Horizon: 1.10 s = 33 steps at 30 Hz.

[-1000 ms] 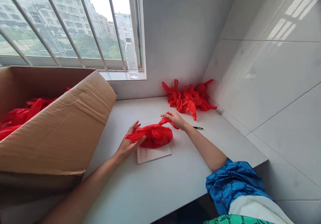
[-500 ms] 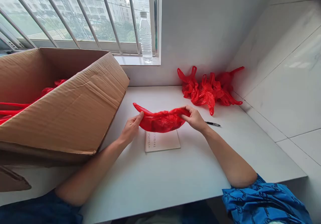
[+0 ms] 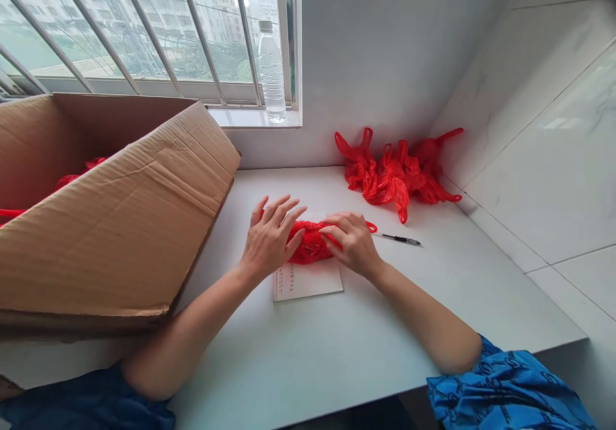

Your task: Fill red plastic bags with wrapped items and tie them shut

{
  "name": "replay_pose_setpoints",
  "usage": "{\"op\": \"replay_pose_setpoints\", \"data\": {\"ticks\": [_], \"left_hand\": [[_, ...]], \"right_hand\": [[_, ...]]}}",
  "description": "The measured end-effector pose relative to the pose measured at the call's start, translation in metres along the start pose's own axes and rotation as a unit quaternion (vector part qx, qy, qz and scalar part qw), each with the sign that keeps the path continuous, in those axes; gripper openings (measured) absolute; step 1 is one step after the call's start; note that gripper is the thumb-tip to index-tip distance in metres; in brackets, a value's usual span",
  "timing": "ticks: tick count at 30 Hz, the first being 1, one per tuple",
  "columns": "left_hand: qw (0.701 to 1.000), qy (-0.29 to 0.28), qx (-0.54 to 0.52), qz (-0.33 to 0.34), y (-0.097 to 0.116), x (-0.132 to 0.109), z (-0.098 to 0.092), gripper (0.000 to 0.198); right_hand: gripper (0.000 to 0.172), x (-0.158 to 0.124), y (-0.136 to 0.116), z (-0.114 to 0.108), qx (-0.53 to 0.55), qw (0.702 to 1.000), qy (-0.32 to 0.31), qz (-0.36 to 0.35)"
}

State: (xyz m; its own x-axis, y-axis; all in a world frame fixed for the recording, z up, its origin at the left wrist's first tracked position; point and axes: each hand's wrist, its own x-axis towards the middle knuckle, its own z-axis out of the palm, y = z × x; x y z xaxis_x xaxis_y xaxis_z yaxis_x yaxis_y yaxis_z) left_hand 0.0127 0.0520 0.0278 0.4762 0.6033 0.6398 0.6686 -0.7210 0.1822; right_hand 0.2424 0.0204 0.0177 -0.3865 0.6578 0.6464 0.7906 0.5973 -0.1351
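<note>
Red plastic bag (image 3: 310,242) lies bunched on the top edge of a handwritten paper card (image 3: 308,283), between the person's hands on a white counter (image 3: 308,359). The left hand (image 3: 269,239) has its fingers (image 3: 279,208) spread apart over the bag's left end; the right hand (image 3: 351,244) presses down, fingers together and clamped on the bag. A black pen (image 3: 397,239) lies just beyond, red bags (image 3: 394,176) heap in the corner, a cardboard box (image 3: 110,218) stands at left, and a water bottle (image 3: 272,74) sits on the windowsill
</note>
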Motion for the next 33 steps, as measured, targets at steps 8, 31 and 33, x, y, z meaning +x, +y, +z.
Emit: {"op": "replay_pose_setpoints", "data": {"ticks": [8, 31, 33], "left_hand": [[0.982, -0.183, -0.008, 0.051, -0.003, -0.015, -0.001, 0.033], [0.939, -0.073, -0.235, -0.241, -0.032, -0.008, 0.000, 0.026], [0.945, -0.095, -0.225, -0.218, -0.027, -0.009, 0.000, 0.025]], "right_hand": [[0.037, -0.006, 0.007, -0.001, -0.070, 0.992, -0.093, -0.054], [0.009, 0.001, 0.005, -0.033, 0.033, 0.991, -0.126, -0.012], [0.016, 0.000, 0.008, -0.035, 0.041, 0.991, -0.128, -0.004]]}}
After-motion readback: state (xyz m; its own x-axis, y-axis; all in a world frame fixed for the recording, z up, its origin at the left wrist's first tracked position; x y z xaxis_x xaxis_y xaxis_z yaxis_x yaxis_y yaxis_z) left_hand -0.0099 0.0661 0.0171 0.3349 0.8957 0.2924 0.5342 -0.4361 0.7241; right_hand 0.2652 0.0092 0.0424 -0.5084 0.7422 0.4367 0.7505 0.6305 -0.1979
